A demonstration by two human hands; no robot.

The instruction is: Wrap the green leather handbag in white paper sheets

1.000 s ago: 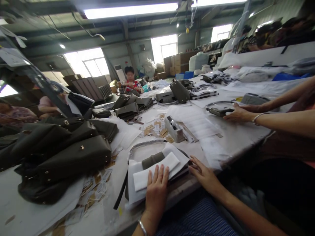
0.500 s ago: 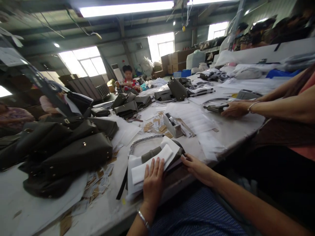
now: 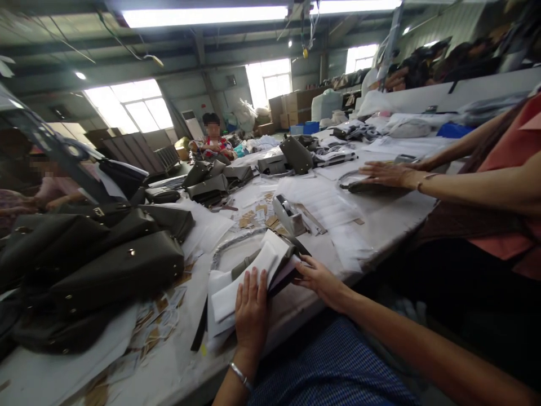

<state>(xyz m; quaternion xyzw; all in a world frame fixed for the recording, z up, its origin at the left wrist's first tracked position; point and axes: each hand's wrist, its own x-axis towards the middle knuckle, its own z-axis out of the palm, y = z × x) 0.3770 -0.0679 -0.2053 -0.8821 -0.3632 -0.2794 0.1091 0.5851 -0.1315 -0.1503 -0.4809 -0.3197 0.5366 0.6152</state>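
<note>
Bag [image 3: 242,267] lies on worktop [image 3: 391,225]; left hand [image 3: 252,313] flat on white padding [image 3: 236,290] (fingers nearly together), right hand [image 3: 319,282] fingers clamped on bag's edge.

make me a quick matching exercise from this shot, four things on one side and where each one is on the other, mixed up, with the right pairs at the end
Things
1. grey tape dispenser
2. thick white rectangular padding sheet
3. large pile of dark olive bags with gold-coloured studs
4. blue checked cloth

Places
a. below the near edge of the white table
b. under the left hand
c. at the left side of the picture
d. on the table, beyond the right hand

Right pairs: 1-d, 2-b, 3-c, 4-a
</note>
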